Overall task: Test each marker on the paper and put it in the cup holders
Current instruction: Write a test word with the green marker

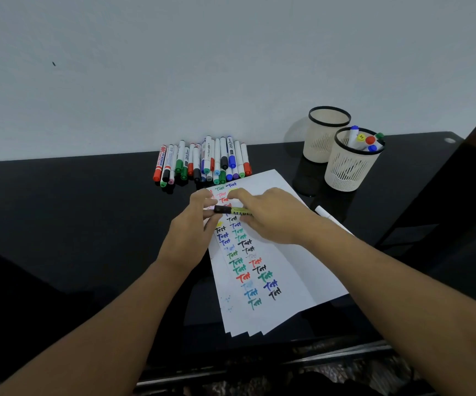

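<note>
Head view: a yellow marker (235, 211) is held level just above the paper (276, 247), upper part. Its black cap (222, 209) is pinched by the left hand (195, 224), fingers curled; the barrel, lettered "MAR…", is gripped by the right hand (271, 215). "Test" is written repeatedly on the paper in black, green, red & blue. Behind the paper lies a marker pile (202, 162); to its right, two cup holders (342, 150).

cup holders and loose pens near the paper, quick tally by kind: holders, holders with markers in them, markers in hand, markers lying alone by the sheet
cup holders: 2 (rear one, front one)
holders with markers in them: 1, the front one
markers in hand: 1, a yellow-green marker
markers lying alone right of the paper: 1, white
total things: 4
</note>
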`<state>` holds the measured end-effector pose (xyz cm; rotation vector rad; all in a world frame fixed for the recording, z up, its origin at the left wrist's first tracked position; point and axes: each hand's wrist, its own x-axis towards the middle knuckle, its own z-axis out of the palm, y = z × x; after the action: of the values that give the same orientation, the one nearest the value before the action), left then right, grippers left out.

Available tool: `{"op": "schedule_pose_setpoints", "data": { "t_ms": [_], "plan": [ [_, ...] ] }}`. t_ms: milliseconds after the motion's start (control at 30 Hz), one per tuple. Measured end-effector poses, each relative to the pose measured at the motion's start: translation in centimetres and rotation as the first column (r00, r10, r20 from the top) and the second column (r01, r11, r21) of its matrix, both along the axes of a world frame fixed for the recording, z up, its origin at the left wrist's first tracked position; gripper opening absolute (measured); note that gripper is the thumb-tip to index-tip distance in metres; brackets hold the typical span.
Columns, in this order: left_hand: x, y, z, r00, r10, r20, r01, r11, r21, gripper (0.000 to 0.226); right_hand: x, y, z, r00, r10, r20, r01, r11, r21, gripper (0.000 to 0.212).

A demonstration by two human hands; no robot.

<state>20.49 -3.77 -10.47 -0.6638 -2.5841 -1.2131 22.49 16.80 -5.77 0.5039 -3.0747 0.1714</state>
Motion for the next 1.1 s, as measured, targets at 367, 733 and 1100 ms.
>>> {"op": "schedule_pose_setpoints", "data": {
  "t_ms": [367, 733, 1100],
  "plan": [
    [-0.9, -0.2, -0.6, 0.998, 0.047, -0.037, -0.048, 0.998, -0.026, 0.066, 0.0, 0.1, -1.1, 0.998, -0.015, 0.054, 0.026, 0.973, -0.228, 0.055],
    [-2.3, -0.2, -1.9, 0.994, 0.053, -0.099, -0.081, 0.95, -0.302, 0.062, 1.0, 0.8, -1.2, 0.987, -0.155, 0.045, 0.161, 0.903, -0.399, 0.053],
    [-2.0, -0.1, -1.4, 0.998, 0.06, -0.036, -0.069, 0.946, -0.316, 0.078, 2.3, 2.6, -0.3, 0.957, -0.288, 0.028, 0.279, 0.894, -0.352, 0.064]
  ]
}}
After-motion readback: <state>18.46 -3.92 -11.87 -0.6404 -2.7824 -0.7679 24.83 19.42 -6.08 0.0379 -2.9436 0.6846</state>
